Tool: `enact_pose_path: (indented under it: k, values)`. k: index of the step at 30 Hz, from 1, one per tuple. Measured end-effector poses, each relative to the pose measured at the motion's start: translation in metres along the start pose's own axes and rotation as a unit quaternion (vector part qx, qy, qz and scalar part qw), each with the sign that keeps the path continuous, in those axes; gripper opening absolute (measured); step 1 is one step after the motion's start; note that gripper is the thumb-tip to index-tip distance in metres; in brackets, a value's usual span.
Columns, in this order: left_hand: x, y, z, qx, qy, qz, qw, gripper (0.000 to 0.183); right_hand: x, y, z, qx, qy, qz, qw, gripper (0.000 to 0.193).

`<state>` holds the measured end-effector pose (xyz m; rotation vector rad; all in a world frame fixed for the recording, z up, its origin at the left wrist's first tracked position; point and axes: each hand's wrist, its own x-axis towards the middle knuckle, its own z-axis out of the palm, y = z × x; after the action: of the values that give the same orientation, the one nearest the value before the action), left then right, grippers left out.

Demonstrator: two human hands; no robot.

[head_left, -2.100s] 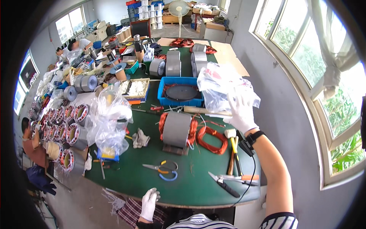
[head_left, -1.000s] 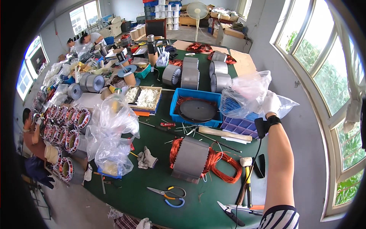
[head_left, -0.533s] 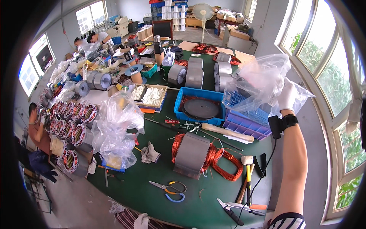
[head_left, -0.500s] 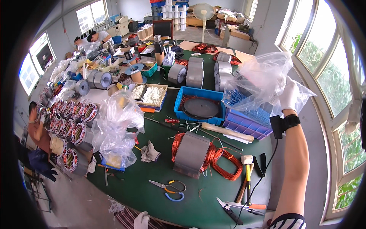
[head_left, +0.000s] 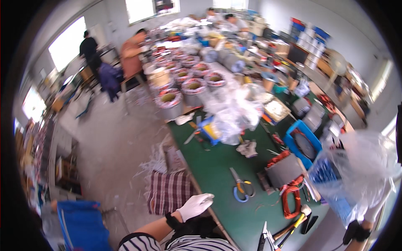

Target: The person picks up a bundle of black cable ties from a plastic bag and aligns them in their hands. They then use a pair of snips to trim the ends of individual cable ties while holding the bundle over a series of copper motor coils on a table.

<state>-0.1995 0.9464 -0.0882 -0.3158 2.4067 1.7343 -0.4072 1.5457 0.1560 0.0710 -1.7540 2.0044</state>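
At the right, my right hand (head_left: 377, 207), in a white glove, is closed on a clear plastic bag (head_left: 362, 161). The bag hangs over a bin of blue pieces (head_left: 324, 171) and partly hides it. My left hand (head_left: 195, 207), also white-gloved, is at the table's near edge with fingers loosely extended and nothing in it. Nearest to it on the green table (head_left: 217, 167) lie scissors (head_left: 241, 186) with orange and blue handles. Further right are a grey stator core (head_left: 284, 170) with copper windings, and a coil of copper wire (head_left: 291, 202).
A mallet (head_left: 299, 217) and pliers-like tools lie by the near edge. A blue tray (head_left: 298, 125), crumpled clear bags (head_left: 234, 113) and rows of wound stators (head_left: 194, 90) stand farther off. A checked cushion (head_left: 169, 192) is left of the table. Other people work in the background.
The view has swung to the left, showing more floor and room. My left hand has come up from the lower edge to the table's side. My right hand still grips the plastic bag.
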Motion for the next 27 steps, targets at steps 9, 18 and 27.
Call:
enact_pose_path:
  k: [9, 18, 27]
  values:
    - [-0.148, -0.014, -0.059, -0.12, 0.061, 0.004, 0.991, 0.059, -0.15, -0.029, 0.194, 0.078, -0.231, 0.124, 0.962, 0.049]
    - [-0.253, -0.02, -0.149, -0.397, -0.036, 0.222, 0.89, 0.112, -0.362, -0.024, 0.453, 0.13, -0.519, 0.25, 0.807, 0.046]
    - [-0.426, -0.087, -0.312, -0.394, 0.103, 0.148, 0.901, 0.107, -0.567, -0.047, 0.637, 0.151, -0.656, 0.296, 0.678, 0.045]
